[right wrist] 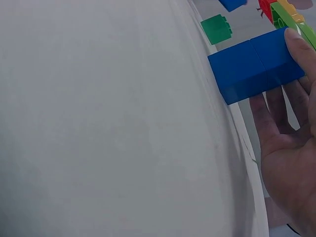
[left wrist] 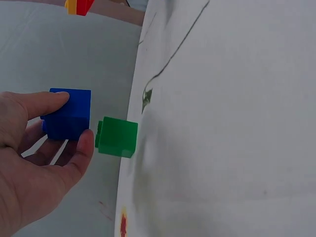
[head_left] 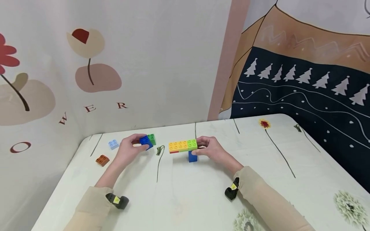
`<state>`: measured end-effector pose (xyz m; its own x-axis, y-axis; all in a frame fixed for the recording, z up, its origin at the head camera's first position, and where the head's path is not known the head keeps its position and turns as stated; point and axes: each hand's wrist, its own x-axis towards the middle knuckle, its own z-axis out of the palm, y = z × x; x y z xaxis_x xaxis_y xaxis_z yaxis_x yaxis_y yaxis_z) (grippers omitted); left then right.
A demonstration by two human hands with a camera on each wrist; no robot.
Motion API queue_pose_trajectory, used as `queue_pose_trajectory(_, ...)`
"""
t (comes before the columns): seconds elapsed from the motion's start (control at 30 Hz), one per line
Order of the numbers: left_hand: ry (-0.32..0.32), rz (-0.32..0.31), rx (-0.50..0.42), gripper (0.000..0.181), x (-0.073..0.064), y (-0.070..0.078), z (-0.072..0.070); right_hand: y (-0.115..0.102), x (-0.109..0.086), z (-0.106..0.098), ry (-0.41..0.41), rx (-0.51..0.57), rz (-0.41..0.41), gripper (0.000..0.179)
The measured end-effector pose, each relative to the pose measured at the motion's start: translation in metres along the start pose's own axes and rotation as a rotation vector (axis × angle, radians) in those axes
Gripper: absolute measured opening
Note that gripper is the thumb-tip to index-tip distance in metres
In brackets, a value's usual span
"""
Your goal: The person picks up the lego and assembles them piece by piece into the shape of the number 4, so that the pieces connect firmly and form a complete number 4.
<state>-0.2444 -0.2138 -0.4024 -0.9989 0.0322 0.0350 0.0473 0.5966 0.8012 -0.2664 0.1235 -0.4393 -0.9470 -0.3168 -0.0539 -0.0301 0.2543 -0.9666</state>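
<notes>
My left hand (head_left: 128, 151) pinches a dark blue toy building brick (left wrist: 71, 113) between thumb and fingers. Just beyond that brick, a green brick (left wrist: 117, 138) sits apart from it in the left wrist view. My right hand (head_left: 213, 150) grips a joined build of bricks. Its top shows a yellow brick (head_left: 178, 146) beside a lime green brick (head_left: 192, 144), with a strip of red (head_left: 174, 152) under the yellow. Two blue bricks (right wrist: 256, 64) hang below the lime end, held by thumb and fingers. Whether their bottom touches the table is unclear.
A light blue brick (head_left: 113, 144) and an orange-brown brick (head_left: 102, 160) lie on the left of the table (head_left: 173, 205), which has a white flower-print cover. A patterned curtain (head_left: 162, 64) stands behind the back edge. Each sleeve cuff carries a small black device (head_left: 117, 201).
</notes>
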Motion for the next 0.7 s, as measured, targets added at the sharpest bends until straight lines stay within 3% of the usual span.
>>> queue_pose_trajectory(0.2, -0.015, 0.026, -0.045, 0.051, -0.007, 0.022, 0.007, 0.0, -0.001, 0.0, 0.001, -0.002, -0.003, 0.043)
queue_pose_trajectory(0.5, -0.066, 0.014, -0.142, 0.051, -0.019, 0.047, 0.015, 0.001, 0.0, 0.001, -0.009, 0.013, -0.012, 0.043)
queue_pose_trajectory(0.7, -0.102, 0.057, -0.195, 0.05, -0.02, 0.061, 0.021, 0.0, -0.002, 0.0, -0.01, 0.01, -0.003, 0.044)
